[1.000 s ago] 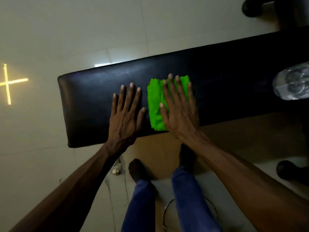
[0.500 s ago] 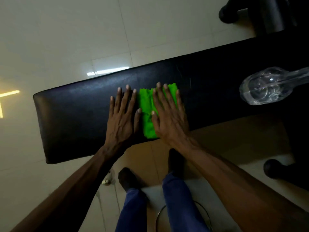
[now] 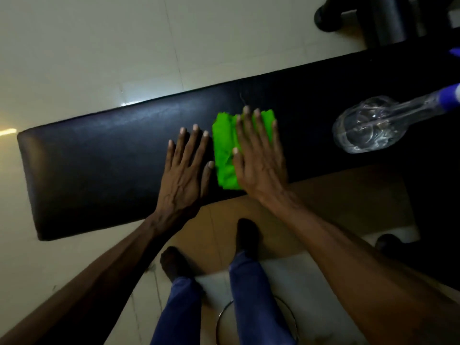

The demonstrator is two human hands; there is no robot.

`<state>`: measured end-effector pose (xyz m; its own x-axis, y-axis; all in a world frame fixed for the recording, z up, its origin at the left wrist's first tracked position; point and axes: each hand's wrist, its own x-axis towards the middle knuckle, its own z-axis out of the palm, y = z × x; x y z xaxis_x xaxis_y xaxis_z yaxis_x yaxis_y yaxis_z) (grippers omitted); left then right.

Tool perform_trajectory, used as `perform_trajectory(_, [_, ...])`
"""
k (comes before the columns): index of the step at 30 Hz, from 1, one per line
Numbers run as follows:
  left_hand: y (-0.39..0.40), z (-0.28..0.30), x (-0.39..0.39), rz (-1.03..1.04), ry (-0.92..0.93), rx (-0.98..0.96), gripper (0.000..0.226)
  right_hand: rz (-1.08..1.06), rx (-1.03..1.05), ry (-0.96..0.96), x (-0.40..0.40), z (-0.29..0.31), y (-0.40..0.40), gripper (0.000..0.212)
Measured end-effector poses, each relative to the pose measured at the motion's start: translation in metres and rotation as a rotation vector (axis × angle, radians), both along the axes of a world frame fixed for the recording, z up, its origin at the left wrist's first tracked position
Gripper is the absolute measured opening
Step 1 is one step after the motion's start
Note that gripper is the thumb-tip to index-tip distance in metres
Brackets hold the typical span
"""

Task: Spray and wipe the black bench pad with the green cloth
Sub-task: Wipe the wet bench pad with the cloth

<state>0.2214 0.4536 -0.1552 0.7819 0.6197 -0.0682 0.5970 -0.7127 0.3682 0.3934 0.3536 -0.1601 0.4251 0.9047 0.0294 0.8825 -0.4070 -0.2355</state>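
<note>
Bench pad (image 3: 112,155) under your hands runs long and narrow across the view, its long axis slanting from a rounded end low on your left up toward the far right, where it passes out of view. It is black, with a faint sheen near the left end.

Your right hand (image 3: 258,165) lies flat and open on the green cloth (image 3: 225,155), palm down, fingers spread and pointing away from you across the short width of the pad. It is pressing the cloth rather than gripping it; no finger curls around the fabric. The cloth sits near the middle of the visible pad, bunched into a rough oblong whose long side runs crosswise to the pad, from the far edge almost to the near edge. Its left half shows bare; the right half is under your palm and fingers.

Your left hand (image 3: 185,170) rests just beside the cloth on its left, also flat, open and empty, palm on the bare pad, thumb tip close to the cloth's edge; you cannot tell from here whether it touches.

To your right, well apart from the cloth, a clear bottle (image 3: 368,125) lies on its side on the pad, base toward you and its blue top (image 3: 449,98) pointing away to the right.

Below the pad you see your two feet and blue trouser legs (image 3: 251,295) on the pale tiled floor (image 3: 87,58)
</note>
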Motion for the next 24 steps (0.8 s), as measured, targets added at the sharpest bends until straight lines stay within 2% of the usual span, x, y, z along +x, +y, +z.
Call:
perform_trajectory(2, [-0.003,0.003,0.01,-0.007,-0.008,-0.004,0.059,0.142,-0.034,0.001,0.001,-0.001,-0.028,0.063])
perform_trajectory(4, [-0.003,0.006,0.021,-0.005,-0.006,0.0,0.059,0.172,-0.07,-0.033,0.02,0.0,-0.054,0.064])
perform_trajectory(8, [0.002,0.004,0.038,-0.013,0.015,0.012,0.059,0.03,-0.082,-0.028,0.068,0.008,-0.07,0.065])
perform_trajectory(14, [0.005,0.001,0.052,-0.042,0.038,0.036,0.059,-0.19,-0.049,-0.001,0.068,0.008,-0.01,0.067])
perform_trajectory(20, [0.005,0.004,0.062,-0.035,0.063,0.022,0.061,0.152,-0.108,0.011,0.077,0.007,-0.066,0.065])
perform_trajectory(24, [0.004,0.006,0.072,-0.058,0.049,-0.006,0.061,-0.004,-0.097,0.047,0.104,0.01,-0.055,0.065])
